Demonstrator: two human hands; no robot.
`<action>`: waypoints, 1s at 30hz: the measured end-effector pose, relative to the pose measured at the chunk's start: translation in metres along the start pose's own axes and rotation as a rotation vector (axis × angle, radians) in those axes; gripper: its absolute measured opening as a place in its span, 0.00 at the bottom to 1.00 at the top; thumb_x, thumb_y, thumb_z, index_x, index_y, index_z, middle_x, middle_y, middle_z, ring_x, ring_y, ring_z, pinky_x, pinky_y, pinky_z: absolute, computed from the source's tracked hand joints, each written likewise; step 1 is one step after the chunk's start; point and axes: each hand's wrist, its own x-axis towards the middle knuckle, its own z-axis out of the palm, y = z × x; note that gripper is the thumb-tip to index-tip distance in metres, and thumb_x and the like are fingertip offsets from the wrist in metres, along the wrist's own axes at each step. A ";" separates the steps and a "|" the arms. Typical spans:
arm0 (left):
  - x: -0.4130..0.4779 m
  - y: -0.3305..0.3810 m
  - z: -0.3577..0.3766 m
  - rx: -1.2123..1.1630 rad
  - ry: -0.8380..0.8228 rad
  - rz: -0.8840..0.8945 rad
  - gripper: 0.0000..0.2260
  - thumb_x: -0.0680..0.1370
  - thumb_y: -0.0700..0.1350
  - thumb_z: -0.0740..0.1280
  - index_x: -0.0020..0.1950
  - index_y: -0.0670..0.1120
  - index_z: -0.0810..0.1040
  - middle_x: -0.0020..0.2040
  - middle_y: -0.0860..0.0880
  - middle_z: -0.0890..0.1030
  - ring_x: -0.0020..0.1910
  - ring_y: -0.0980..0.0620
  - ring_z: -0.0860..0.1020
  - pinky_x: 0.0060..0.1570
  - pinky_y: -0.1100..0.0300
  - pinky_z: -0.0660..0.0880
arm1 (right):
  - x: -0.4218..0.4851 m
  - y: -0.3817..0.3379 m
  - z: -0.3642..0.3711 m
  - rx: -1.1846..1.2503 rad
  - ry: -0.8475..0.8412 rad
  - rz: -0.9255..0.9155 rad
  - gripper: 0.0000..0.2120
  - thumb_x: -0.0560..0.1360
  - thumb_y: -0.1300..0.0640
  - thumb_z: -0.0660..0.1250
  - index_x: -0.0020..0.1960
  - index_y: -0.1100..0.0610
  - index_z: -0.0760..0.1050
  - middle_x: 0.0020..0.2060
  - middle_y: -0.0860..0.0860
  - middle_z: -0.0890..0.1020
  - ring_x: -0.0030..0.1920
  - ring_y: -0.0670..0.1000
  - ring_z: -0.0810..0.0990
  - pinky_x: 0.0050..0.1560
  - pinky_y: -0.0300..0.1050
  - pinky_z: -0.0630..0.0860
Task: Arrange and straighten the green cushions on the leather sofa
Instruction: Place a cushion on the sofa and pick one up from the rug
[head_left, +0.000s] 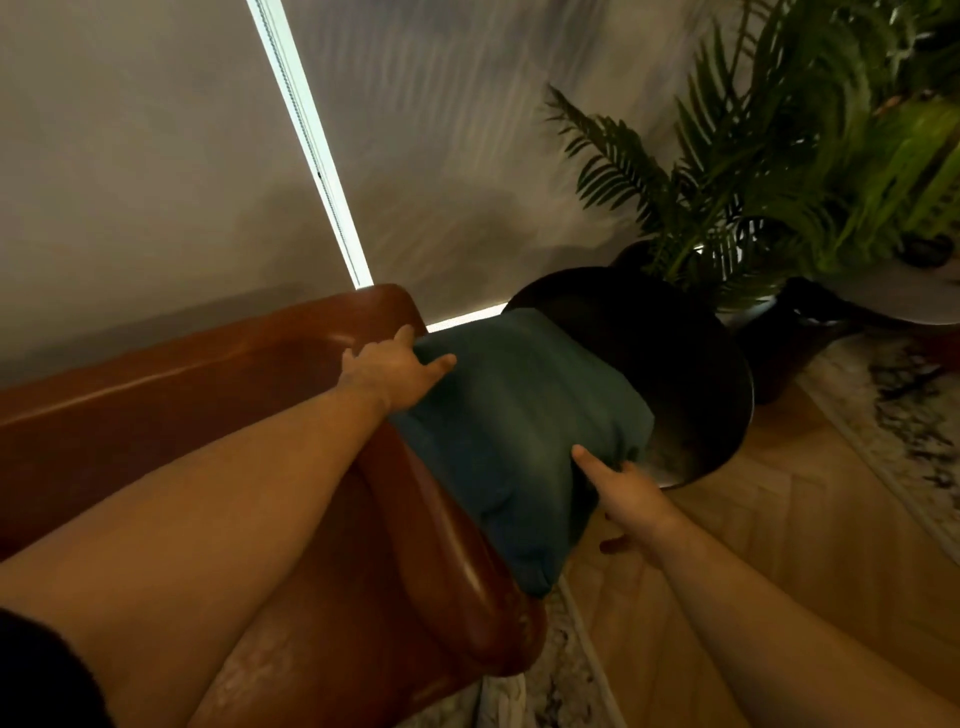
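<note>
One green cushion (514, 431) lies over the outer side of the brown leather sofa's armrest (452, 561), hanging partly past it above the floor. My left hand (387, 366) grips the cushion's upper left corner near the sofa's back, thumb on top of the fabric. My right hand (626, 493) holds the cushion's lower right edge, thumb pressed on its face and fingers curled beneath. The sofa's backrest (208, 358) runs off to the left.
A round black side table (691, 358) stands right behind the cushion. A potted palm (769, 171) fills the right corner. Window blinds (467, 156) hang behind the sofa. Wood floor (753, 525) and a patterned rug (904, 415) lie to the right.
</note>
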 end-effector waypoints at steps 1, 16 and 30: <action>0.001 -0.003 0.002 0.008 0.022 0.002 0.36 0.79 0.75 0.57 0.76 0.51 0.68 0.70 0.42 0.80 0.71 0.38 0.76 0.74 0.38 0.64 | -0.001 -0.001 0.002 0.111 -0.040 0.053 0.49 0.72 0.26 0.70 0.83 0.50 0.61 0.78 0.54 0.71 0.73 0.65 0.72 0.57 0.66 0.80; -0.078 -0.101 0.050 -1.099 -0.154 -0.437 0.11 0.81 0.46 0.73 0.59 0.41 0.80 0.54 0.39 0.82 0.48 0.45 0.80 0.44 0.55 0.73 | -0.008 -0.048 0.051 0.028 0.217 -0.337 0.35 0.75 0.43 0.78 0.77 0.52 0.70 0.69 0.53 0.79 0.68 0.63 0.78 0.70 0.63 0.75; -0.154 -0.296 0.028 -1.427 -0.012 -0.638 0.39 0.58 0.74 0.76 0.62 0.52 0.84 0.54 0.54 0.88 0.59 0.50 0.82 0.57 0.51 0.75 | -0.069 -0.076 0.237 -0.033 -0.041 -0.524 0.27 0.80 0.57 0.73 0.77 0.47 0.70 0.57 0.38 0.77 0.64 0.51 0.78 0.68 0.57 0.77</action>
